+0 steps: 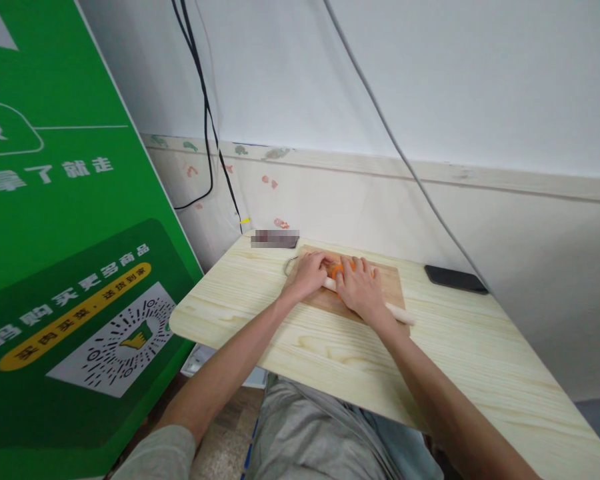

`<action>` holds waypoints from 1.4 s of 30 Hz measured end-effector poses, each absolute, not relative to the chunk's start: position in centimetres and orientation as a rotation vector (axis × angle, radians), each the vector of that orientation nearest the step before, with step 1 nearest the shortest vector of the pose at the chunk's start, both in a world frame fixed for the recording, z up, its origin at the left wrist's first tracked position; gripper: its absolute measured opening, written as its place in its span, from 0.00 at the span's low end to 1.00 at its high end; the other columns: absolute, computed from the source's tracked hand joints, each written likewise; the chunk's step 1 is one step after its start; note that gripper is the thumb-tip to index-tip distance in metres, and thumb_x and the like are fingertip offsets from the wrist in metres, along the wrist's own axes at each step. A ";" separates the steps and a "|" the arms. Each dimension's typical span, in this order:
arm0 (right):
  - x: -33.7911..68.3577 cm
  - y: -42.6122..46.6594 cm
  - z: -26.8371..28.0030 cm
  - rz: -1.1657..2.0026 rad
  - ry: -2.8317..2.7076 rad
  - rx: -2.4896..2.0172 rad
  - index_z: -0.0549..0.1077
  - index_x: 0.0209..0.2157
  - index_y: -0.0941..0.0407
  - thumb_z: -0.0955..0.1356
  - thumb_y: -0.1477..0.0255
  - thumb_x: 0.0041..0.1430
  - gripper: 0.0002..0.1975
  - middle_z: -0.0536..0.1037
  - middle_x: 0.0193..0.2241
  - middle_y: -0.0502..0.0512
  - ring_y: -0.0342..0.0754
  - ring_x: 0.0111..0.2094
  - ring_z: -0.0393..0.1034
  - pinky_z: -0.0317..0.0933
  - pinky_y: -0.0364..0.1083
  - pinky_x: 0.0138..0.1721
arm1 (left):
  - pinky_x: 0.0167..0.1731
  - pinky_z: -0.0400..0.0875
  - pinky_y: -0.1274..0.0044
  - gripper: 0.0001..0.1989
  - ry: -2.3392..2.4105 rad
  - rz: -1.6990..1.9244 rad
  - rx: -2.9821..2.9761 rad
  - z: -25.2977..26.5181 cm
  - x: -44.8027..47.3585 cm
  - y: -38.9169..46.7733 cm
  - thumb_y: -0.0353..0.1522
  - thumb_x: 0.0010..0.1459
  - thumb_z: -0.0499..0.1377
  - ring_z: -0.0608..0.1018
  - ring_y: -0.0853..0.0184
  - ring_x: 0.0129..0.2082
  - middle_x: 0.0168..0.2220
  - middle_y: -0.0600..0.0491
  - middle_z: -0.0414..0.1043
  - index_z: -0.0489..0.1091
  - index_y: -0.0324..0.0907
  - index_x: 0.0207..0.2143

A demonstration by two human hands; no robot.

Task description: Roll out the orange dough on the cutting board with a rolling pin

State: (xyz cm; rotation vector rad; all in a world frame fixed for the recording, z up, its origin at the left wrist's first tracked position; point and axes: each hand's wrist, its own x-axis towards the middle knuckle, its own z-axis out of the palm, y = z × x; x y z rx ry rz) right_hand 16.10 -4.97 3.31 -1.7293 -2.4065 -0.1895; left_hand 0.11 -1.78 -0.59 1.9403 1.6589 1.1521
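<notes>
Pin (401, 315) runs beneath our right hand (361, 291), fingers spread; whether our left hand (309, 275) grips its end, we cannot tell; dough (337, 271) shows between them.

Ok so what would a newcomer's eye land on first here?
Probably the big bright green panel with white lettering, filling the left side. Next, near the centre, the person's left hand and right hand at a pale cylindrical rod over a brown rectangular wooden board, with something bright orange showing between the hands.
</notes>
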 end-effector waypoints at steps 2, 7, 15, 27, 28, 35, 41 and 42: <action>16.3 -3.6 3.7 -0.134 -2.425 -1.734 0.65 0.73 0.57 0.55 0.65 0.78 0.28 0.71 0.68 0.70 0.64 0.70 0.61 0.57 0.63 0.67 | 0.64 0.74 0.67 0.20 1.672 1.163 1.950 -0.6 0.1 -1.7 0.18 0.61 0.54 0.83 0.61 0.52 0.49 0.49 0.86 0.83 0.42 0.45; 16.9 -1.3 4.1 -0.049 -2.411 -1.757 0.64 0.73 0.59 0.56 0.68 0.77 0.29 0.70 0.69 0.72 0.62 0.70 0.61 0.58 0.60 0.67 | 0.65 0.73 0.65 0.18 1.698 1.166 1.953 -0.6 0.2 -1.6 0.21 0.65 0.53 0.83 0.60 0.53 0.49 0.49 0.86 0.83 0.42 0.44; 16.2 -5.1 3.1 -0.277 -2.374 -1.672 0.67 0.71 0.57 0.54 0.67 0.79 0.27 0.72 0.68 0.70 0.64 0.70 0.61 0.55 0.61 0.67 | 0.62 0.75 0.67 0.21 1.646 1.184 1.935 -1.2 0.1 -1.3 0.17 0.59 0.55 0.84 0.62 0.50 0.47 0.49 0.86 0.83 0.41 0.46; 17.1 0.1 3.7 -0.039 -2.424 -1.628 0.69 0.69 0.61 0.57 0.71 0.77 0.26 0.74 0.65 0.70 0.61 0.65 0.67 0.62 0.55 0.64 | 0.62 0.74 0.68 0.18 1.660 1.207 1.965 -0.9 0.0 -1.4 0.21 0.65 0.54 0.83 0.62 0.51 0.48 0.49 0.86 0.83 0.42 0.45; 17.1 0.4 3.7 -0.031 -2.419 -1.637 0.70 0.68 0.62 0.56 0.71 0.77 0.26 0.75 0.64 0.71 0.61 0.65 0.67 0.62 0.55 0.64 | 0.62 0.74 0.67 0.18 1.666 1.202 1.971 -0.9 -0.1 -1.4 0.21 0.65 0.54 0.83 0.61 0.51 0.48 0.49 0.86 0.83 0.42 0.45; 16.7 -2.8 3.3 -0.207 -2.364 -1.655 0.69 0.70 0.58 0.57 0.69 0.78 0.25 0.76 0.63 0.69 0.62 0.64 0.67 0.60 0.56 0.63 | 0.62 0.75 0.66 0.20 1.672 1.198 1.984 -1.2 0.1 -1.4 0.19 0.63 0.54 0.84 0.61 0.49 0.47 0.49 0.86 0.83 0.41 0.46; 16.0 -5.6 3.0 -0.352 -2.336 -1.645 0.71 0.66 0.56 0.57 0.68 0.78 0.23 0.76 0.63 0.69 0.64 0.66 0.64 0.56 0.60 0.65 | 0.59 0.76 0.69 0.22 1.647 1.196 1.929 -1.5 0.0 -1.2 0.17 0.59 0.55 0.84 0.63 0.48 0.46 0.50 0.86 0.83 0.42 0.46; 16.0 -5.3 3.1 -0.334 -2.340 -1.654 0.71 0.67 0.56 0.57 0.68 0.78 0.23 0.77 0.62 0.69 0.64 0.65 0.65 0.57 0.59 0.64 | 0.59 0.76 0.69 0.21 1.646 1.195 1.934 -1.4 0.0 -1.2 0.17 0.60 0.55 0.84 0.63 0.48 0.47 0.50 0.86 0.83 0.42 0.46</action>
